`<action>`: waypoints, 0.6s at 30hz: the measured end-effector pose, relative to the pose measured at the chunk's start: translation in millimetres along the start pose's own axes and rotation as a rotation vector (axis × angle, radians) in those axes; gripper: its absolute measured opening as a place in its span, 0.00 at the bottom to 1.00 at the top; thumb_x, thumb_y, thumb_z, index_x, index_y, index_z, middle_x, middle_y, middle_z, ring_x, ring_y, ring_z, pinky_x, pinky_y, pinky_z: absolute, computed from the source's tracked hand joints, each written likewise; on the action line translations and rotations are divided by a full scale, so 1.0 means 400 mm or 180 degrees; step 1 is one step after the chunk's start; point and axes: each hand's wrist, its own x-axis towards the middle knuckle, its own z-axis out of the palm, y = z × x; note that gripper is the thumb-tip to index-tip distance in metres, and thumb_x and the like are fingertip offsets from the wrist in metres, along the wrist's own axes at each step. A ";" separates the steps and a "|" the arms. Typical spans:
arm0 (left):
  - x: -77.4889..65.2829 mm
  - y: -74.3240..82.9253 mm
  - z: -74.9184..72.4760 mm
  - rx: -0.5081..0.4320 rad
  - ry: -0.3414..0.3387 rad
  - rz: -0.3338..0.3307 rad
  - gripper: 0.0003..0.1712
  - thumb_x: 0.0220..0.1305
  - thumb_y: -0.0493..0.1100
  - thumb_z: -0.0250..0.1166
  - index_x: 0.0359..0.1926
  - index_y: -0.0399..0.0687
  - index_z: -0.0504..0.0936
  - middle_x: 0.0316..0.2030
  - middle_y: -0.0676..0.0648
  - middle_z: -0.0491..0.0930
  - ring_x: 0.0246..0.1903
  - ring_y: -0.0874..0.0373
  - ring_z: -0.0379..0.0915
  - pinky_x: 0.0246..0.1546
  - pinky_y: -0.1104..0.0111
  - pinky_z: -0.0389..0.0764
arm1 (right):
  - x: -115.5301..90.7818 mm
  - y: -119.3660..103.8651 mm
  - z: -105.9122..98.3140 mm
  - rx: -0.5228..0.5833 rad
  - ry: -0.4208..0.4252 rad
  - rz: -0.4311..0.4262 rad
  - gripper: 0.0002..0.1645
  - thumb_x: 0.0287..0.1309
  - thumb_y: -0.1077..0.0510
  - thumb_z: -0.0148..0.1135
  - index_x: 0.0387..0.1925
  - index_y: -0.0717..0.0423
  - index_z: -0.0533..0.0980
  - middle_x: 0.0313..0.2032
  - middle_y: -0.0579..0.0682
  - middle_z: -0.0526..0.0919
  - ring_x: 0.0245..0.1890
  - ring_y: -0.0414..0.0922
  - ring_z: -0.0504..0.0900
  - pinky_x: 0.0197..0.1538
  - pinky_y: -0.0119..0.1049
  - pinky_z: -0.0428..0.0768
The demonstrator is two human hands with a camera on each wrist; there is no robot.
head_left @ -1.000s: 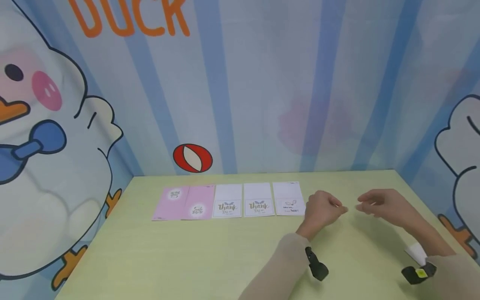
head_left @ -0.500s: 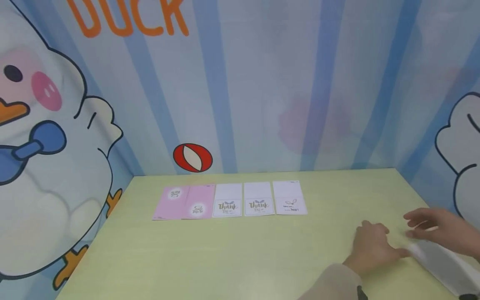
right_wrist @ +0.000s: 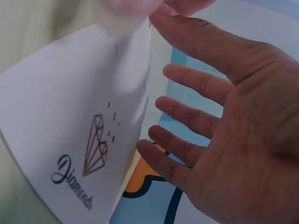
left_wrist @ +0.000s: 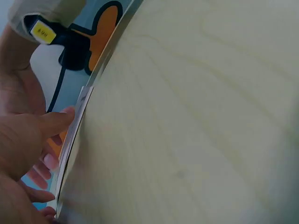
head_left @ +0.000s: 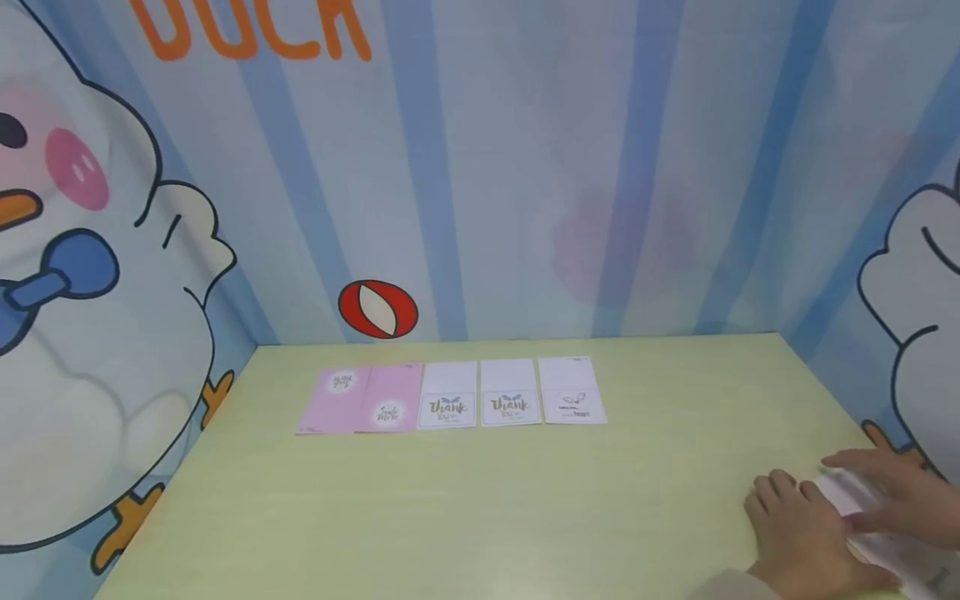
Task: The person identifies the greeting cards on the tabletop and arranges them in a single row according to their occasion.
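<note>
A white greeting card [right_wrist: 56, 102] printed with a brown diamond outline and dark script lies at the table's right edge. My left hand [head_left: 802, 533] is beside it, its thumb [left_wrist: 58, 122] stretched out to the card's edge [left_wrist: 74, 126]. Across the card is my right hand [head_left: 907, 500]; in the right wrist view its fingers [right_wrist: 196, 119] are spread and nearly straight past the table edge, and its thumb reaches the card's far end. Blurred fingertips [right_wrist: 131, 11] cover that end of the card. Whether other cards lie beneath it is unclear.
Along the back of the light wooden table [head_left: 450, 500] runs a row: two overlapping pink cards [head_left: 390, 400], two white "Thank you" cards [head_left: 448, 408] and a white card with a small drawing [head_left: 573, 404]. A striped cartoon-duck backdrop [head_left: 510, 167] stands behind.
Both hands have moved from the back right of the table down to the card at the front right edge. The row of cards keeps its place, and the head view has shifted slightly.
</note>
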 end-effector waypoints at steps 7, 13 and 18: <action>-0.005 0.024 0.030 0.0087 0.0119 -0.0083 0.60 0.27 1.00 0.54 0.60 0.76 0.70 0.66 0.65 0.64 0.63 0.64 0.59 0.61 0.61 0.68 | 0.001 -0.009 0.002 -0.0071 -0.0230 0.0145 0.51 0.45 0.55 0.84 0.63 0.81 0.70 0.59 0.83 0.74 0.57 0.80 0.74 0.49 0.68 0.79; -0.010 0.019 0.040 -0.0017 0.0410 0.0227 0.64 0.37 1.01 0.42 0.70 0.73 0.66 0.71 0.65 0.64 0.69 0.65 0.59 0.63 0.60 0.70 | -0.002 -0.012 -0.004 -0.0084 -0.0084 0.0098 0.47 0.45 0.55 0.84 0.61 0.79 0.73 0.58 0.81 0.77 0.56 0.79 0.76 0.49 0.68 0.80; -0.011 0.042 0.054 0.0260 0.0629 -0.0015 0.71 0.30 1.02 0.43 0.74 0.75 0.62 0.74 0.66 0.62 0.73 0.67 0.60 0.67 0.61 0.72 | -0.014 -0.012 -0.001 -0.0126 0.0126 0.0077 0.42 0.42 0.58 0.85 0.56 0.76 0.76 0.54 0.77 0.81 0.53 0.76 0.79 0.49 0.68 0.81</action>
